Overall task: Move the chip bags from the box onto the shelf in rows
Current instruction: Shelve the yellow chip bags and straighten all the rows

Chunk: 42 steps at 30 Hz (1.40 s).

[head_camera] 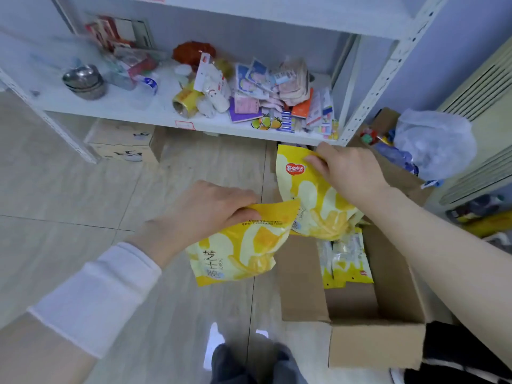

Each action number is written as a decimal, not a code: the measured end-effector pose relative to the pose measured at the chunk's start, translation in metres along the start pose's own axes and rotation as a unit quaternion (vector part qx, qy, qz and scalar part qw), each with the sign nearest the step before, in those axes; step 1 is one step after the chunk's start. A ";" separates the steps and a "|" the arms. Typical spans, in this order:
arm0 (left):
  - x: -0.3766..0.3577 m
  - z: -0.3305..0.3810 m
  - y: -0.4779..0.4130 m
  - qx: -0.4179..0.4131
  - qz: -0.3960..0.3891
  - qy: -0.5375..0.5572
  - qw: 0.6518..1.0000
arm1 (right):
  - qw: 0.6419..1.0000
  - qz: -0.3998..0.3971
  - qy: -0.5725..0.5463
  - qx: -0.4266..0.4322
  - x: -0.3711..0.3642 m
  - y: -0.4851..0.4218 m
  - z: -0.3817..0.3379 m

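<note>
Two chip bags (238,253), edges pinched by fingers (235,197).

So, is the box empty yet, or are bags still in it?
Not empty: a few bags stand inside the box, though its near part shows bare cardboard.

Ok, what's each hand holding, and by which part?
Left hand grips one yellow chip bag by its upper edge; right hand grips a second bag by its top edge.
</note>
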<state>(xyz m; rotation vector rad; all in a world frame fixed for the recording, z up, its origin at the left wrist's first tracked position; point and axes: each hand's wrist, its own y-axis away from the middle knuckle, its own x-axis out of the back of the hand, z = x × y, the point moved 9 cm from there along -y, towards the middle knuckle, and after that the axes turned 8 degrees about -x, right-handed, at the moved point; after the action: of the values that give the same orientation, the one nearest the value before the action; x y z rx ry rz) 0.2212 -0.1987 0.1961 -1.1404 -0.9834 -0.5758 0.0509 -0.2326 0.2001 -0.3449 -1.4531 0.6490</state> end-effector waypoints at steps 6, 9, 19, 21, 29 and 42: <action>0.054 -0.051 0.007 -0.004 0.004 -0.038 0.999 | 0.999 0.040 -0.015 0.008 0.010 -0.072 -0.036; 0.068 -0.079 -0.011 -0.018 -0.011 -0.054 0.998 | 0.999 0.054 -0.003 0.006 0.008 -0.109 -0.036; 0.114 -0.207 -0.113 -0.057 0.030 -0.101 0.993 | 0.996 0.078 -0.044 -0.019 -0.008 -0.262 0.013; 0.123 -0.230 -0.134 -0.080 0.032 -0.113 0.990 | 0.995 0.091 -0.040 -0.012 -0.010 -0.296 0.022; 0.147 -0.339 -0.200 -0.090 0.042 -0.123 0.987 | 0.993 0.109 -0.035 -0.020 -0.044 -0.419 0.059; 0.190 -0.518 -0.324 -0.215 0.093 -0.105 0.966 | 0.988 0.137 0.042 -0.061 -0.111 -0.596 0.123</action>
<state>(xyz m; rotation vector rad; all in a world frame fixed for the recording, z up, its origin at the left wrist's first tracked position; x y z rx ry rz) 0.2305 -0.7770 0.4703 -1.6902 -0.9410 -0.5377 0.0496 -0.7874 0.4749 -0.6676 -1.3785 0.7572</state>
